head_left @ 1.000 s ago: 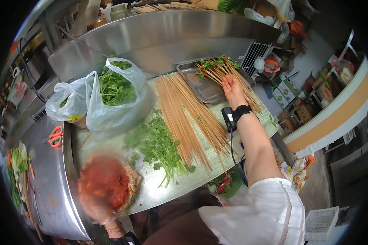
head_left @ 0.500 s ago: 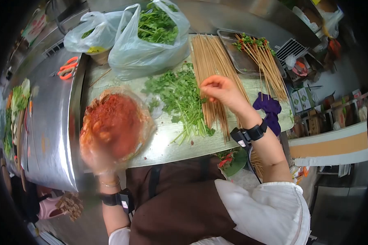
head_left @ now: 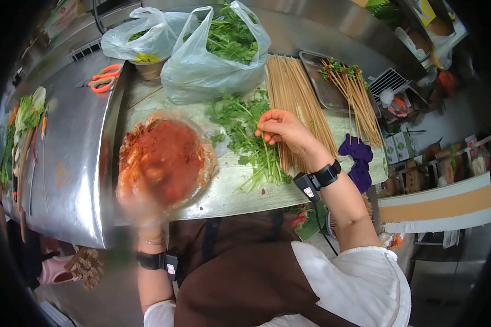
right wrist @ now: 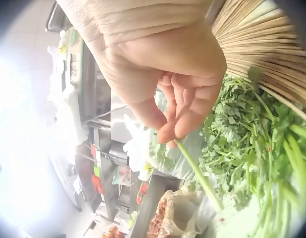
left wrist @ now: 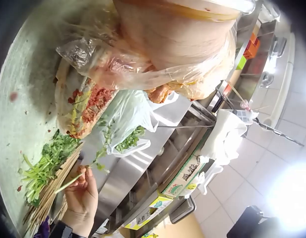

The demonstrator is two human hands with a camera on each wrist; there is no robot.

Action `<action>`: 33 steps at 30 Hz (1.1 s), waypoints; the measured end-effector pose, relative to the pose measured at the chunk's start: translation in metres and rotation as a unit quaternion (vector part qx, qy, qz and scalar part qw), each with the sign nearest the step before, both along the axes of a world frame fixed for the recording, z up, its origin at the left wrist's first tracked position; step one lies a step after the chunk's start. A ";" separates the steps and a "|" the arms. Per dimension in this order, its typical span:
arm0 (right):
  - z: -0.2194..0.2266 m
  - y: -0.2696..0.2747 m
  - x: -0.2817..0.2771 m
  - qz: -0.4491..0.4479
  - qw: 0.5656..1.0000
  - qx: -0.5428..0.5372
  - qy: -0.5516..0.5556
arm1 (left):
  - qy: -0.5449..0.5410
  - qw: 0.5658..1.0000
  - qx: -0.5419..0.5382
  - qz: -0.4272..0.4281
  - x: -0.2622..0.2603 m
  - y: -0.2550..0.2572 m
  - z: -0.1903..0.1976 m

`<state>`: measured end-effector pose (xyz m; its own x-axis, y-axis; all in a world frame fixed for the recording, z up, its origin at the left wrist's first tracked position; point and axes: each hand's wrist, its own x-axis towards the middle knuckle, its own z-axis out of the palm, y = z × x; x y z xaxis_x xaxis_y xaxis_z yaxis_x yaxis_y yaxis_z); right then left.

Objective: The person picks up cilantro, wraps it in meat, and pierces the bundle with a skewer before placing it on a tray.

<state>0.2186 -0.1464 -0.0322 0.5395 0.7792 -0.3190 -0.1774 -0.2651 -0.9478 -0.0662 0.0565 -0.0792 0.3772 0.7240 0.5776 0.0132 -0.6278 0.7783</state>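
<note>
My right hand (head_left: 286, 131) pinches a sprig of cilantro (right wrist: 198, 172) between thumb and fingertips, its pale stem pointing down in the right wrist view. Below and beside that hand lies a loose pile of cilantro (head_left: 237, 117). On the left, a round, plastic-lined container (head_left: 211, 162) holds a wet red mixture (head_left: 172, 144). Blurred at the near-left side of this container is my left hand (head_left: 139, 199), overlapping the mixture in the head view. Clear plastic wraps the left hand in its own wrist view, hiding its fingers; I cannot tell whether they grip anything.
Bare wooden skewers (head_left: 297, 92) lie beside the cilantro. Behind them, loaded skewers (head_left: 357, 101) rest on a metal tray (head_left: 316, 82). A purple cloth (head_left: 357, 163) sits at the right edge. Plastic bags of greens (head_left: 213, 71) stand at the back, with orange-handled scissors (head_left: 105, 79) left.
My right hand has come from the tray of loaded skewers, across the bare skewers, to the cilantro, and now pinches a sprig. The left hand stays at the red mixture. The head view has shifted.
</note>
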 end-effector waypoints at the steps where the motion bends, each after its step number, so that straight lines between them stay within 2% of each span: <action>1: 0.003 -0.003 0.000 -0.016 0.999 0.021 0.023 | 0.004 1.000 0.008 0.003 0.000 -0.001 -0.001; 2: 0.004 -0.005 0.000 -0.031 0.998 0.041 0.047 | 0.009 1.000 0.015 0.006 0.000 -0.002 -0.002; 8: -0.005 -0.011 0.004 -0.061 0.998 0.023 0.003 | 0.025 0.999 -0.029 0.018 -0.006 -0.005 -0.001; 12: 0.009 -0.008 -0.011 -0.083 0.995 0.030 -0.048 | 0.028 0.999 -0.022 0.008 -0.006 -0.005 0.001; 15: 0.014 -0.014 -0.010 -0.009 0.999 0.048 -0.015 | 0.016 0.996 -0.082 -0.025 -0.005 -0.006 0.008; 20: 0.047 -0.013 -0.035 0.057 0.994 0.026 -0.093 | -0.027 0.975 -0.208 -0.079 0.005 -0.019 0.044; 22: 0.060 -0.010 -0.046 0.085 0.990 0.033 -0.107 | 0.044 0.993 0.039 -0.106 0.014 -0.023 0.058; 24: 0.071 -0.006 -0.056 0.114 0.986 0.040 -0.113 | 0.076 0.959 0.170 -0.214 0.028 -0.033 0.082; 26: 0.076 0.000 -0.065 0.142 0.978 0.066 -0.140 | 0.109 0.960 0.008 -0.258 0.045 -0.053 0.084; 28: 0.077 0.005 -0.072 0.155 0.971 0.095 -0.154 | 0.098 0.939 -0.111 -0.311 0.053 -0.069 0.079; 29: 0.077 0.008 -0.076 0.156 0.970 0.109 -0.154 | 0.230 0.920 -0.007 -0.317 0.054 -0.065 0.084; 32: 0.075 0.011 -0.081 0.146 0.975 0.123 -0.111 | 0.196 0.934 0.017 -0.298 0.058 -0.072 0.078; 33: 0.073 0.011 -0.081 0.132 0.977 0.127 -0.105 | 0.218 0.929 0.011 -0.299 0.058 -0.068 0.075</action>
<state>0.1371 -0.1352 0.0409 0.3411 0.9400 -0.0001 0.0712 -0.0259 -0.9971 -0.0080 -0.0115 -0.0040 0.9096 0.3002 0.2872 -0.0314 -0.6395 0.7681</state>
